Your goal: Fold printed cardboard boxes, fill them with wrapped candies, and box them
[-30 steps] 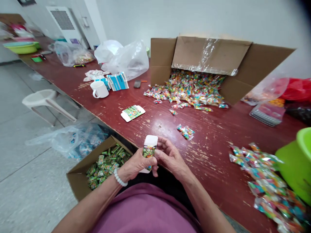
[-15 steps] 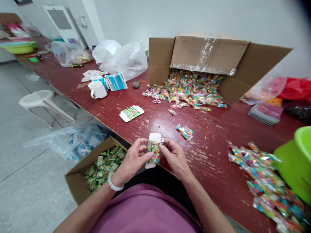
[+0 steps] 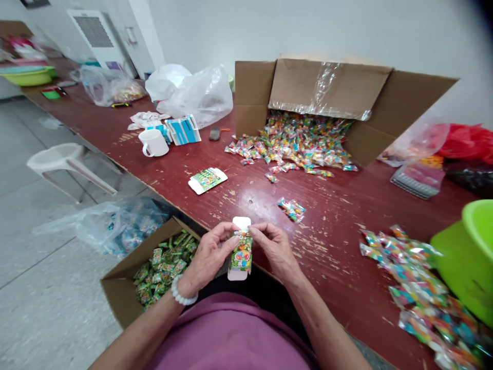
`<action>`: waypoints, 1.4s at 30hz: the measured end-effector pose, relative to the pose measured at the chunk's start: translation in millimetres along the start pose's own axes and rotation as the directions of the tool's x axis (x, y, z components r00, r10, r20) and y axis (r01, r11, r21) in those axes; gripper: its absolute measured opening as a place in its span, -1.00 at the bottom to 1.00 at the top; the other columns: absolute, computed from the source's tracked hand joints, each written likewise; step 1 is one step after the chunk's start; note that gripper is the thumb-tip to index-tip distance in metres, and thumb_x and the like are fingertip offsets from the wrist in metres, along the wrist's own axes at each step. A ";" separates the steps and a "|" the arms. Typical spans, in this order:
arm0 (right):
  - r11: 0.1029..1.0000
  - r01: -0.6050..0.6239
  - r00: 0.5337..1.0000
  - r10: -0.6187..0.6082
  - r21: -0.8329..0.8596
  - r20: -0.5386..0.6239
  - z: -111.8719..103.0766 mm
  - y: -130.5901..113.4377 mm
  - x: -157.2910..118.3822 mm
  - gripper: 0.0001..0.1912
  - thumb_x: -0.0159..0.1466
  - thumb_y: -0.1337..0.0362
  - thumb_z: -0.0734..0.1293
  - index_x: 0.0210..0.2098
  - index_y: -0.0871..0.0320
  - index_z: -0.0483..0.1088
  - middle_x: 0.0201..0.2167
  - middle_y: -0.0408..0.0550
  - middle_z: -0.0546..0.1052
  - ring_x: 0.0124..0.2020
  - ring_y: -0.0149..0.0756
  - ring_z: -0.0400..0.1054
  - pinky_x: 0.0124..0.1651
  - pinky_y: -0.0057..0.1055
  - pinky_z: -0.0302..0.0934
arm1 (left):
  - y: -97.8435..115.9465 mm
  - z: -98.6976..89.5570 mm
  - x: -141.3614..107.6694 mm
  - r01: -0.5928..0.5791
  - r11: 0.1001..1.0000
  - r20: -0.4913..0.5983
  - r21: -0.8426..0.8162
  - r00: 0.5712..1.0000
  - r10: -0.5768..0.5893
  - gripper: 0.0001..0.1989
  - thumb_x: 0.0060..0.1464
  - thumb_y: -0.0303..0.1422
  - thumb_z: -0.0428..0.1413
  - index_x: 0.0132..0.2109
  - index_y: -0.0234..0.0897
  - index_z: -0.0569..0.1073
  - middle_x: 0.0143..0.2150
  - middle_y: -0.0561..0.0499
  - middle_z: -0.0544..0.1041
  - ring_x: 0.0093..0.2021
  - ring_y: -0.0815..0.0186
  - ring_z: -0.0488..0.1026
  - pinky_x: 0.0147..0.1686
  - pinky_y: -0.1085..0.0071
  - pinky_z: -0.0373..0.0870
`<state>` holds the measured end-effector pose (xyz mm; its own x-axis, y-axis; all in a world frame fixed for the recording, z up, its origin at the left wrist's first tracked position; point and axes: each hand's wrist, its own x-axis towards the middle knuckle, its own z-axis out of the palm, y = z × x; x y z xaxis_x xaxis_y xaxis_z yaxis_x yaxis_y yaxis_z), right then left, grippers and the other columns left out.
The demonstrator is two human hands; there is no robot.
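Note:
A small green printed box (image 3: 242,253) with white end flaps is held upright at the table's front edge. My left hand (image 3: 215,250) pinches its upper left side between thumb and fingers. On the upper right, my right hand (image 3: 274,247) grips the same box near its top flap. Farther up the table lies a flat green carton (image 3: 208,180) that nobody touches. A few wrapped candies (image 3: 291,209) rest just beyond my right hand. Below and left of my left hand, a cardboard box (image 3: 121,303) holds many small green packs (image 3: 162,267).
A big open carton (image 3: 331,87) spills wrapped candies (image 3: 304,146) at the back. A white mug (image 3: 154,142) stands back left. More candies (image 3: 419,288) lie by a green tub (image 3: 466,257) at the right. A white stool (image 3: 57,156) is on the floor.
The small box has tipped and moved slightly down, and its lower end now points nearer to my body. Both hands have shifted to its top end, beside the white flap.

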<state>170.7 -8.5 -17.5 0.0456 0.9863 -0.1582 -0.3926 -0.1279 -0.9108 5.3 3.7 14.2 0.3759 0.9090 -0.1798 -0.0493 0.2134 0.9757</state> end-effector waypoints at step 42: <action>0.978 0.047 0.980 -0.006 -0.203 0.197 -2.1 -20.6 0.2 -0.79 0.19 0.14 0.43 -0.43 0.14 0.42 -0.36 -0.09 0.61 -0.58 -0.39 0.41 -0.52 -0.44 0.32 | -17.2 10.1 4.2 0.251 0.965 0.124 -0.077 0.963 -0.240 -0.29 0.19 0.14 -0.01 0.25 -0.30 0.38 -0.43 -0.01 0.51 -0.60 0.40 0.40 -0.62 0.52 0.33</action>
<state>180.7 -5.9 0.5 -0.1340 0.9882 -0.0745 -0.1953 -0.1001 -0.9756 17.1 0.2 -2.1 0.4889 0.7793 -0.3920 -0.0243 0.4613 0.8869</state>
